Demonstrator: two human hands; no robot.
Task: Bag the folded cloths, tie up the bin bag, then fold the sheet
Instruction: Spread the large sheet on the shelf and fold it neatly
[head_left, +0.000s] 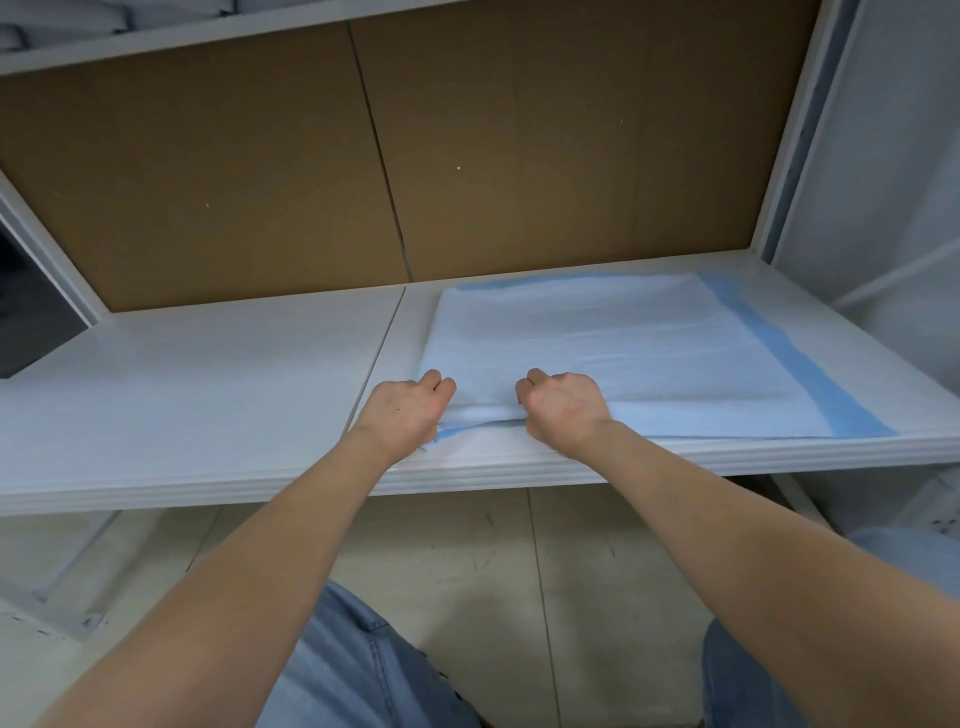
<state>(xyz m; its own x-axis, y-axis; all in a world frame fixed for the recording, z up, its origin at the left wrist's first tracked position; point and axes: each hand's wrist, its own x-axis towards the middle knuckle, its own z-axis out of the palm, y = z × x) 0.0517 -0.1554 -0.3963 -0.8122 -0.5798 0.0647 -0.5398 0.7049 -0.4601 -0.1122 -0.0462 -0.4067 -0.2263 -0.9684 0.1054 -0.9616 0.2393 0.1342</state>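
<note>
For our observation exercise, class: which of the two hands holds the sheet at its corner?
The left hand, at the near left corner of the sheet; the right hand grips farther along the near edge.

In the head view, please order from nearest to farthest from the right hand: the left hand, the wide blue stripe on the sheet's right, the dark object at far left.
From the right hand:
1. left hand, close beside it, gripping the sheet
2. wide blue stripe, sheet's right side
3. dark object, far left
</note>
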